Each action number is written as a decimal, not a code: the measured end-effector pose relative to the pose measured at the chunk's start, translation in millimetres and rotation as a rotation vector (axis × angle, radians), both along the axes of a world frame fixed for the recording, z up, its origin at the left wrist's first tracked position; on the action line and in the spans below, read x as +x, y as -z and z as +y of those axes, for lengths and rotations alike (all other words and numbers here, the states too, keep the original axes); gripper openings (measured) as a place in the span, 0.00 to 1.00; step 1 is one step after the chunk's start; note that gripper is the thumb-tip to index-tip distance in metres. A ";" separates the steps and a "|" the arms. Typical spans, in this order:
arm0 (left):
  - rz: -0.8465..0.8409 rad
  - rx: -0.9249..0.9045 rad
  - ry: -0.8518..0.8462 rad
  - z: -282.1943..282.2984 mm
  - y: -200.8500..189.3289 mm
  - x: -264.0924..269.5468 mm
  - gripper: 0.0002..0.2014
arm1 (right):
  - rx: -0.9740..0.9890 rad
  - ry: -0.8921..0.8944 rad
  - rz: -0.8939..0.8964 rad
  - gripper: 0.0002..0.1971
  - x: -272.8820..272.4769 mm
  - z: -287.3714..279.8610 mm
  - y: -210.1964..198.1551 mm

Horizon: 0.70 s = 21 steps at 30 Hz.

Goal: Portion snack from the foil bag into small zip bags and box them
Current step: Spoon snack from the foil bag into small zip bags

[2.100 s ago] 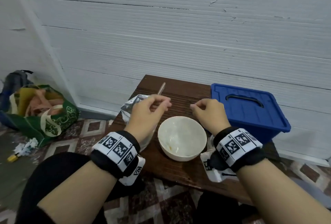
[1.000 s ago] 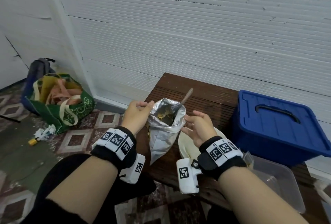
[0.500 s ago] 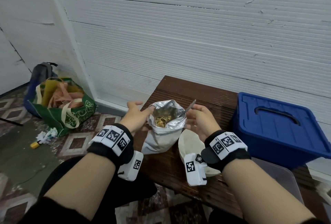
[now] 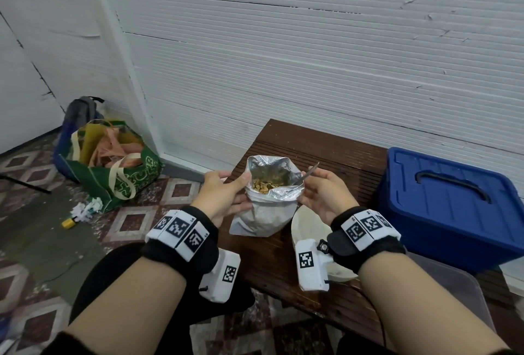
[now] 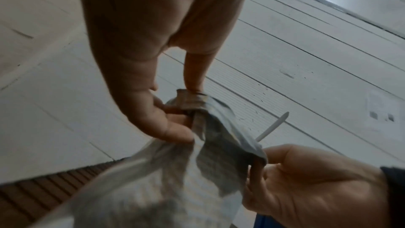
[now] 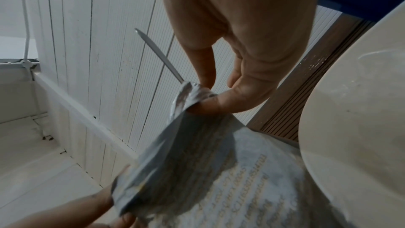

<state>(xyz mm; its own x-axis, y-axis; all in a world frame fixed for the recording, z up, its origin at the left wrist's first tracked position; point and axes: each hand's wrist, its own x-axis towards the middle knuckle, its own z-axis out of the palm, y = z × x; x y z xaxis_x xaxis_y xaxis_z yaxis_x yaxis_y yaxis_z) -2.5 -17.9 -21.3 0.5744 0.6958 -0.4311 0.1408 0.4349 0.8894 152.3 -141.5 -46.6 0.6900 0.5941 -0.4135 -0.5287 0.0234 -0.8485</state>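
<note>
Foil bag (image 4: 265, 207) now lowered onto the wooden table (image 4: 334, 145), mouth open.
Left hand (image 4: 224, 196) and right hand (image 4: 323, 196) pinch its rim; snack (image 4: 262, 185) and spoon (image 4: 307, 174) inside.

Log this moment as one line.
foil bag open, upright on table | left hand, right hand pinch rim | spoon inside | bowl beside

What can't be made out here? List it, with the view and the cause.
- Spoon bowl: every view, sunk inside the foil bag.
- Snack depth: head view, only the top layer shows.
- White bowl contents: head view, covered by the right hand and wrist camera.
- Bag print: right wrist view, blurred.
- Clear tub: head view, behind the right forearm.
- Zip bags: none visible.
</note>
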 end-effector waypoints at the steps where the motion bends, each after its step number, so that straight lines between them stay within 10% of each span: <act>1: -0.017 -0.042 -0.034 0.4 0.9 0.7 0.24 | 0.004 -0.004 0.014 0.22 -0.9 0.1 -0.9; 21: -0.198 -0.570 -0.214 -1.1 15.0 9.8 0.21 | 0.098 0.141 0.211 0.21 -8.5 0.1 -2.0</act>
<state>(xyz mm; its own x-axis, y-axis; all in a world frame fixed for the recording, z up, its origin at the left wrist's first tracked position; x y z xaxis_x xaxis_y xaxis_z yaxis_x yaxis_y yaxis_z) 7.3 -19.0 -36.3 0.5551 0.4967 -0.6671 -0.1446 0.8475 0.5107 143.8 -141.5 -44.6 0.6730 0.5426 -0.5026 -0.6796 0.1855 -0.7097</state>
